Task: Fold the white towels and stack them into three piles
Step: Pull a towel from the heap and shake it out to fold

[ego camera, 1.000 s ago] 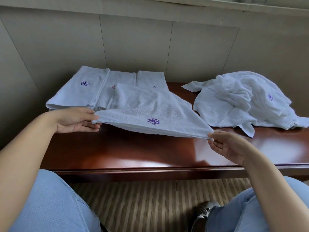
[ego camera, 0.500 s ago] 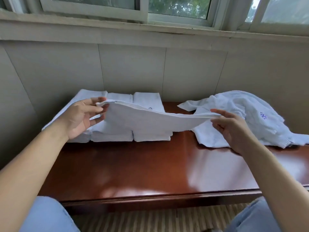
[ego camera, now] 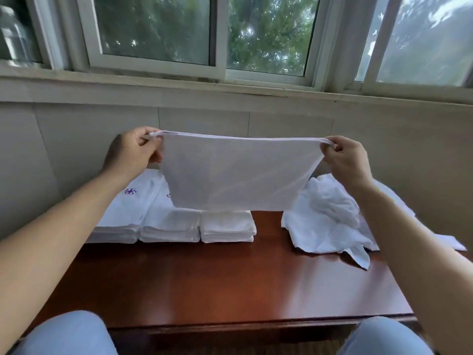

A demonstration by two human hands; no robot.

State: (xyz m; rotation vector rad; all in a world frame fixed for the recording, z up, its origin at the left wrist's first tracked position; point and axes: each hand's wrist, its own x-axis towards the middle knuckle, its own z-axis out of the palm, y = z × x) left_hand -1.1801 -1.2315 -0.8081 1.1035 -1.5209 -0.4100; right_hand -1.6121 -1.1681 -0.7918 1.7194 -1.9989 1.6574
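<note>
- The left hand (ego camera: pixel 133 152) pinches the upper left corner of a white towel (ego camera: pixel 238 172), thumb and curled fingers closed on the hem.
- The right hand (ego camera: pixel 345 157) pinches the upper right corner in the same way, so the top edge runs taut between the two hands.
- The towel hangs in the air above the bench (ego camera: pixel 230 283), its lower edge clear of the wood and in front of the folded piles.
- Three piles of folded towels sit side by side at the back left of the bench, touching each other: the left pile (ego camera: pixel 122 221) shows a purple emblem on top, the middle pile (ego camera: pixel 171 226) is partly hidden by the held towel, and the right pile (ego camera: pixel 227 226) lies just beneath the towel's lower edge.
- A heap of unfolded towels (ego camera: pixel 330 221) lies crumpled at the back right of the bench, near the piles but apart from them.
- The person's knees in light blue jeans (ego camera: pixel 69 334) show at the near edge.
- A window (ego camera: pixel 217 34) with trees behind it runs above the wall.
</note>
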